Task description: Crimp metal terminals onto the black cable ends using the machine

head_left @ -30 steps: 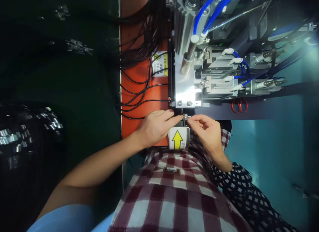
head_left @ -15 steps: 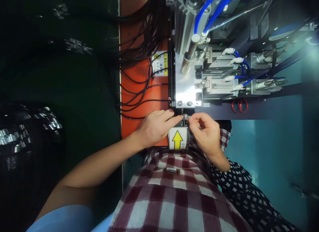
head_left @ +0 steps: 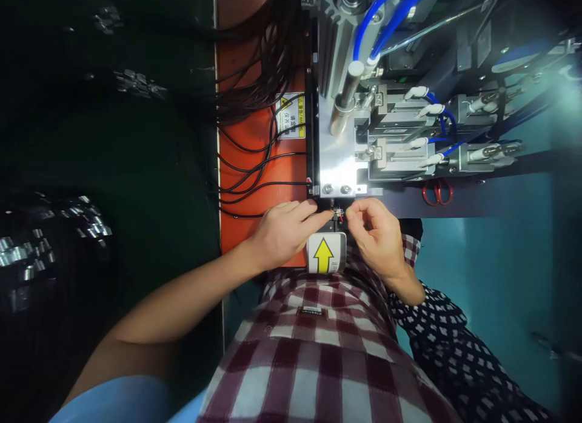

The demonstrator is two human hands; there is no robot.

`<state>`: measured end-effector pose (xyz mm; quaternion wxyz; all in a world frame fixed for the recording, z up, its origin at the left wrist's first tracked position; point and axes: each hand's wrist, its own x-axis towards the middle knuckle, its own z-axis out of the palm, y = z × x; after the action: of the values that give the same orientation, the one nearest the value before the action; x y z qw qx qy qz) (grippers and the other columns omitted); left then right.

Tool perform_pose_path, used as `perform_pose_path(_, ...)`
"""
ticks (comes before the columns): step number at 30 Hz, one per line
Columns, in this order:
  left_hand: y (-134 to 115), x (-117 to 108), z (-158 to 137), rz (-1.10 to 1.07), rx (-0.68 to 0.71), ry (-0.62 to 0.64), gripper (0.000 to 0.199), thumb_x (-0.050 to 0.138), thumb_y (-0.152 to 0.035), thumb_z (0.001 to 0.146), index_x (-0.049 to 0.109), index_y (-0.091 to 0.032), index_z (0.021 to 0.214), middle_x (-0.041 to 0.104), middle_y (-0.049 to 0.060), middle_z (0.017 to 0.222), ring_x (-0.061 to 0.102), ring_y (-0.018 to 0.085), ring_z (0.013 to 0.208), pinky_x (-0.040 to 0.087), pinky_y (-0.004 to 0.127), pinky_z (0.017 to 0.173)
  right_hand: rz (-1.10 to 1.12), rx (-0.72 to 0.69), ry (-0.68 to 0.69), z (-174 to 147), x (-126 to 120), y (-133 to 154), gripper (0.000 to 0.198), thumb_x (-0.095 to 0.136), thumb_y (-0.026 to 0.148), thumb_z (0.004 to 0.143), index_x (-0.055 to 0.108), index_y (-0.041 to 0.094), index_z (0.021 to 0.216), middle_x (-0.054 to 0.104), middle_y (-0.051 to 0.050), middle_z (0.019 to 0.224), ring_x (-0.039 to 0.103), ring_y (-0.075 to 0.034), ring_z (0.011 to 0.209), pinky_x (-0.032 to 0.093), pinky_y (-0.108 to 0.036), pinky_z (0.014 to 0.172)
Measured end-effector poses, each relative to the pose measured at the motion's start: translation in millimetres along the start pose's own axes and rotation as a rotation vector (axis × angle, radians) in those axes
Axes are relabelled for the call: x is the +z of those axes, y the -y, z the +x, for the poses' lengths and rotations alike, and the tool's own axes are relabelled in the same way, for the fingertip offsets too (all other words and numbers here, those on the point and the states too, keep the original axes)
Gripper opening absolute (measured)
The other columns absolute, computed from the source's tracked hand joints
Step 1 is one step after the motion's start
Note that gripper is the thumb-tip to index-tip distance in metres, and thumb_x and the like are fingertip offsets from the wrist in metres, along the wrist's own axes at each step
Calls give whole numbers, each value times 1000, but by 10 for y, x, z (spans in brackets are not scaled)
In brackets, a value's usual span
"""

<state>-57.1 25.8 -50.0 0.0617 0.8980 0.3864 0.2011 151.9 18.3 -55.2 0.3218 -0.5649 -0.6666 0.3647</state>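
Observation:
My left hand [head_left: 286,234] lies over the near end of the machine, with one digit stretched out so its tip touches a small part with fine red and white wires [head_left: 341,214]. Its other fingers are loosely bent. Just right of that part, my right hand [head_left: 378,234] has thumb and index finger pinched together. Whatever is between those fingertips is too small to make out. Below the fingertips, a white label with a yellow arrow [head_left: 324,254] covers the front of the track.
Ahead stands a metal plate [head_left: 339,162] with cylinders and blue air tubes [head_left: 377,17]. Black cables [head_left: 254,150] cross the orange surface [head_left: 236,235] on the left. Red-handled scissors [head_left: 437,193] lie at the right edge of the machine base.
My right hand has shifted slightly up and to the right, so its fingertips are a little farther from the small wired part. My left hand stays in place.

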Motion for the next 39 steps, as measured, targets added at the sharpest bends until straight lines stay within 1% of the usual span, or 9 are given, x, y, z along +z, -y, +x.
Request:
perform_pose_path(9, 0, -6, -4, -1, -2, 16, 30, 43, -19, 97, 69, -19, 113, 63, 4, 79, 56, 15, 67, 44, 26, 61, -6, 25, -5, -20, 46, -91, 11, 52, 23, 92, 57, 21, 83, 57, -1, 77, 52, -14, 68, 43, -29, 66)
perform_pose_path(12, 1, -12, -4, 7, -4, 23, 31, 41, -19, 97, 68, -19, 113, 62, 4, 77, 56, 14, 66, 44, 26, 61, 101, 141, -18, -26, 70, -181, 13, 54, 28, 92, 60, 20, 83, 59, -1, 77, 53, -14, 67, 44, -29, 65)
perform_pose_path(14, 4, -16, -4, 2, 0, 35, 32, 40, -20, 98, 68, -19, 114, 61, 4, 76, 55, 14, 66, 44, 25, 60, 191, 247, -40, -22, 66, -218, 16, 57, 33, 91, 62, 20, 84, 60, -1, 74, 53, -14, 63, 44, -27, 61)
perform_pose_path(16, 6, -16, -4, -1, 7, 41, 32, 40, -20, 98, 67, -19, 115, 61, 4, 77, 55, 15, 67, 44, 25, 60, 243, 297, -46, -10, 56, -202, 18, 58, 36, 90, 65, 20, 87, 62, -1, 74, 53, -14, 62, 43, -26, 57)
perform_pose_path(20, 0, -4, -2, 3, -5, 20, 32, 40, -19, 98, 68, -19, 113, 63, 5, 80, 57, 15, 69, 46, 27, 64, 242, 266, -3, 31, 73, -60, 21, 58, 36, 90, 69, 19, 84, 64, -2, 75, 54, -14, 64, 43, -26, 58)
perform_pose_path(24, -5, 8, -2, -12, -3, 11, 32, 41, -20, 97, 69, -18, 111, 63, 5, 79, 57, 16, 68, 46, 27, 64, 243, 270, -82, 61, 113, 34, 17, 67, 34, 83, 68, 18, 77, 57, 1, 64, 46, -11, 56, 38, -26, 53)
perform_pose_path(28, 3, 17, -18, 10, -12, 36, 35, 38, -19, 98, 68, -20, 113, 63, 5, 81, 56, 15, 69, 46, 27, 64, 220, 218, -95, 54, 137, 29, 14, 65, 30, 83, 66, 19, 76, 56, 2, 64, 45, -11, 55, 40, -26, 54)
perform_pose_path(32, 8, 11, -23, 9, -9, 66, 35, 38, -21, 98, 67, -20, 116, 63, 6, 83, 58, 16, 71, 47, 27, 65, 188, 175, -158, 13, 172, -8, 13, 62, 30, 86, 64, 20, 77, 57, 1, 66, 47, -12, 56, 41, -27, 56)
perform_pose_path(39, -2, -2, 2, -11, -9, 35, 31, 42, -21, 98, 69, -18, 113, 64, 4, 79, 58, 16, 69, 46, 27, 64, 293, 224, -100, -36, 189, -58, 12, 57, 29, 89, 61, 21, 81, 58, 0, 71, 50, -13, 61, 43, -28, 59)
